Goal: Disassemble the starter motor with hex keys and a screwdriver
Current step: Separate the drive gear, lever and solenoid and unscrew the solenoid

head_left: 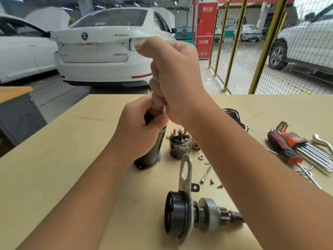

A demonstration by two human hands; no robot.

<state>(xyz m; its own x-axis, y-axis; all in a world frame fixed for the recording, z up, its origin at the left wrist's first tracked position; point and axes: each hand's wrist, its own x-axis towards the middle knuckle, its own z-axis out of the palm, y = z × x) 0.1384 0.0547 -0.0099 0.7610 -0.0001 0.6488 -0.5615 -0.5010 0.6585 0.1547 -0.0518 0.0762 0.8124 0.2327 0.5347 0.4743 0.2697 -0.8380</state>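
Motor mostly apart. Left hand (142, 130) grips the upright motor housing (153, 152); right hand (173, 78) fisted just above, contents hidden. Solenoid (179, 145), drive assembly (191, 215), screws right of and below the grip on the tabletop (72, 141). Housing internals left.

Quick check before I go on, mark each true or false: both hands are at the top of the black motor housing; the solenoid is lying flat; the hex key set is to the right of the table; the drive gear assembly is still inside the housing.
1. Both hands, left hand and right hand, are at the top of the motor housing. True.
2. The solenoid lies flat. False: it stands upright, terminals up.
3. The hex key set lies at the right of the table. True.
4. The drive gear assembly is inside the housing. False: it lies apart, nearer the camera.
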